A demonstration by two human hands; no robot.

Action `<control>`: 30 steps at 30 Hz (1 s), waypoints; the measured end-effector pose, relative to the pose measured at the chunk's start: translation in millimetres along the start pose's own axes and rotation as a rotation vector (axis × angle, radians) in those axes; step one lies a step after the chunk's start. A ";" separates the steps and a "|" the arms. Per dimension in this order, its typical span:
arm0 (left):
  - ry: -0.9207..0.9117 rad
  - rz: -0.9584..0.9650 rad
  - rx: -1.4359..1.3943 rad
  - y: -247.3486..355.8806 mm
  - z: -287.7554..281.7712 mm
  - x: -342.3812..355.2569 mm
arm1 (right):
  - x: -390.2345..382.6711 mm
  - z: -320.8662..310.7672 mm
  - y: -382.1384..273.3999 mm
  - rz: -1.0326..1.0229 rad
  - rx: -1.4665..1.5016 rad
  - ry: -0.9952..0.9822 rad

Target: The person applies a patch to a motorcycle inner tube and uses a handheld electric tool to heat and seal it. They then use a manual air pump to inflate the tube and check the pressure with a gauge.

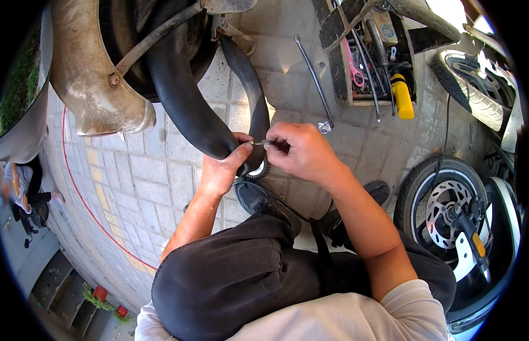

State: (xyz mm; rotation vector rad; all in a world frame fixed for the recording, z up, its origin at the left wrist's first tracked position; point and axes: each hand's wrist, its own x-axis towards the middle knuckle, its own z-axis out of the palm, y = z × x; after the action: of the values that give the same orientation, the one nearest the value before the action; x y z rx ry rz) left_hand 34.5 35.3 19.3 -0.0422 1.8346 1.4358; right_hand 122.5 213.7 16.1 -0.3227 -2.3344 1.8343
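A black rubber inner tube [182,94] hangs from the wheel at the upper left and loops down to my hands. My left hand [220,170] is closed round its lower end, with the thumb on top beside a thin metal valve stem [257,143]. From the other side, my right hand [301,149] pinches the stem's outer end between thumb and fingertips. Whether a small cap or tool is also in that pinch is hidden. Just below my hands, part of a toothed metal ring [259,170] shows near my shoe.
A wooden toolbox [338,71] with pink scissors [355,71] and a yellow-handled tool [402,96] stands upper right. A long metal wrench [314,79] lies on the paving. Right, a wheel with a brake disc [441,210]; left, a dirty fender [85,79] and red hose [79,184].
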 end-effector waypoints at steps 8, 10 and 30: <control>-0.017 0.059 0.142 5.0 0.6 -1.0 | -1.1 3.9 -2.1 0.101 0.061 -0.014; -0.001 0.070 0.188 7.9 1.4 -2.1 | -2.9 8.0 -3.0 0.190 0.123 0.001; -0.223 0.410 0.528 26.0 -10.2 13.7 | 9.0 -4.3 14.2 1.121 1.291 -0.279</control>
State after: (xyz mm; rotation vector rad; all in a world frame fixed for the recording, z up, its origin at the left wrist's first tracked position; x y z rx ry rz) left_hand 7.2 42.0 32.6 0.7640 2.0449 1.1066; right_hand 116.0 223.3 3.2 -1.3005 -0.4413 3.4596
